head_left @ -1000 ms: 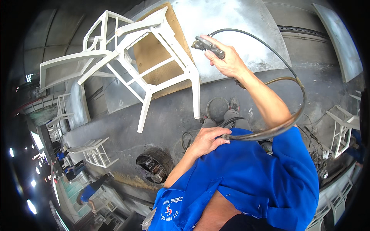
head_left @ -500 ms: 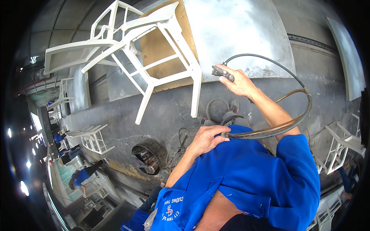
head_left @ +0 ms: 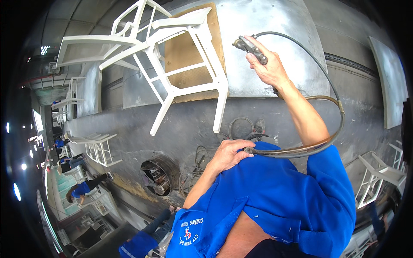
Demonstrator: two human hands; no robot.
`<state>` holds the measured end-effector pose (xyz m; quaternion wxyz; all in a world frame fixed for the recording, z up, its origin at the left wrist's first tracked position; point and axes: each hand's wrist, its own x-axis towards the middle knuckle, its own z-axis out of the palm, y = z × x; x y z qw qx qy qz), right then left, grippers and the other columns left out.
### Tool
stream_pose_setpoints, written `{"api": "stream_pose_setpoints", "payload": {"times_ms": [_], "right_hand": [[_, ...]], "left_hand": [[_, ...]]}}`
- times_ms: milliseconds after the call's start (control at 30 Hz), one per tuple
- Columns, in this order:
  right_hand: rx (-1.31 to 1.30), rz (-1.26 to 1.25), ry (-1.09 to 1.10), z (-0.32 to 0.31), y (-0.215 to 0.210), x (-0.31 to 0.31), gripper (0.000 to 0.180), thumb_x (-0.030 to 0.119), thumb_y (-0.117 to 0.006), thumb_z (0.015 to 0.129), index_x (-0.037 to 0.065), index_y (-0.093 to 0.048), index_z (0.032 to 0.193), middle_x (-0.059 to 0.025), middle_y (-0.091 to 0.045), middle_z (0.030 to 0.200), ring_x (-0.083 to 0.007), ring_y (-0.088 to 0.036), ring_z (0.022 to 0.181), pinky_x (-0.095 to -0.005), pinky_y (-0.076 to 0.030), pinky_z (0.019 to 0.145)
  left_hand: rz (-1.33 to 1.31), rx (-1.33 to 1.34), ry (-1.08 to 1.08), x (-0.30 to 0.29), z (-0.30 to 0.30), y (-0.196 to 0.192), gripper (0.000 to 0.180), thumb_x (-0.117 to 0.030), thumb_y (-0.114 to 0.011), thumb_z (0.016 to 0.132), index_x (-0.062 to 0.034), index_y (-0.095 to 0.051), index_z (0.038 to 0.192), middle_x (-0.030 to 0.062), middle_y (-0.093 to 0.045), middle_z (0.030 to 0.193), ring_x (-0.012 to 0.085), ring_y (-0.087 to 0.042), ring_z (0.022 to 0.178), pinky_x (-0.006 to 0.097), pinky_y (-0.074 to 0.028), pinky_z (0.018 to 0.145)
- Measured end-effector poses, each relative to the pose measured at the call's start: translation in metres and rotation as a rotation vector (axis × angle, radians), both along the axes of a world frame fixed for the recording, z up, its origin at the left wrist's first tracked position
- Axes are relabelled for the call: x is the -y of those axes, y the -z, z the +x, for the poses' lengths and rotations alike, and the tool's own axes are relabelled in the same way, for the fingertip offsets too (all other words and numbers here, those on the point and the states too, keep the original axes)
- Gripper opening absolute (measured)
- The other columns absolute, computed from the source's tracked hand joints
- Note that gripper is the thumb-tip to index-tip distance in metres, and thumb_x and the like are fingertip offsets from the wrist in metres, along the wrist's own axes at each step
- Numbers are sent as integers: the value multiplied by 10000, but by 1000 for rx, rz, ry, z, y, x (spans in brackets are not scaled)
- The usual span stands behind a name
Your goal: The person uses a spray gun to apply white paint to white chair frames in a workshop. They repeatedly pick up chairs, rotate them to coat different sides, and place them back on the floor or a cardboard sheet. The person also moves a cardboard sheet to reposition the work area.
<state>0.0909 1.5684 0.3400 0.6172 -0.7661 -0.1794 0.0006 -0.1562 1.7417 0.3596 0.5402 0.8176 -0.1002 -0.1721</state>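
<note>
Up high, the right hand (head_left: 269,69) is closed around a dark metal spray gun (head_left: 249,46), fingers wrapped over its body while the nozzle end pokes out to the left of the knuckles. A dark hose (head_left: 320,73) leaves the gun, arcs to the right and far round the raised forearm, then curves back low and left as a brownish length. That lower stretch ends in the left hand (head_left: 228,155), which grips the hose tight against the chest of the blue work jacket (head_left: 275,202), fingers curled over it.

Just left of the spray gun, a white chair frame (head_left: 172,56) hangs tilted, legs pointing down and toward the near side, its seat edge reaching far left. Behind it stands a brown board (head_left: 189,47) set against a grey, paint-dusted metal panel (head_left: 275,30). Below the chair the grey floor (head_left: 142,124) carries coiled hoses (head_left: 241,127) and a round dark opening (head_left: 159,174).

At the left, another white chair frame (head_left: 99,148) sits on the floor, and more white frames stand farther off. People in blue clothes (head_left: 84,189) are bent over work near the left edge. A further white frame (head_left: 378,176) stands at the right.
</note>
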Motion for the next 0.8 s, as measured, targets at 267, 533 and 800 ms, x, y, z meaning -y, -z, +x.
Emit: {"api": "stream_pose_setpoints", "payload": {"times_ms": [267, 533, 800], "right_hand": [[-346, -134, -92, -64, 31, 33, 528, 229, -650, 1002, 179, -529, 1514, -52, -688, 831, -128, -604, 678, -311, -530, 706], [-471, -107, 35, -149, 8, 49, 559, 295, -658, 1018, 159, -500, 1538, -83, -702, 946, -138, -635, 748, -316, -548, 743], [-327, -274, -160, -198, -18, -11, 571, 328, -682, 1008, 142, -511, 1521, -237, -703, 1257, -322, -704, 1125, -408, -543, 945]], "left_hand": [[9, 32, 55, -4, -2, 12, 362, -123, -832, 807, -86, -738, 1155, 135, -767, 1096, 341, -744, 976, 395, -596, 823], [-55, -22, 131, -27, -7, 20, 363, -119, -781, 815, -96, -738, 1174, 147, -756, 1146, 358, -724, 1023, 434, -573, 876], [-133, 73, 199, -84, -14, 24, 345, -80, -769, 811, -97, -742, 1154, 139, -767, 1092, 352, -734, 974, 430, -576, 846]]}}
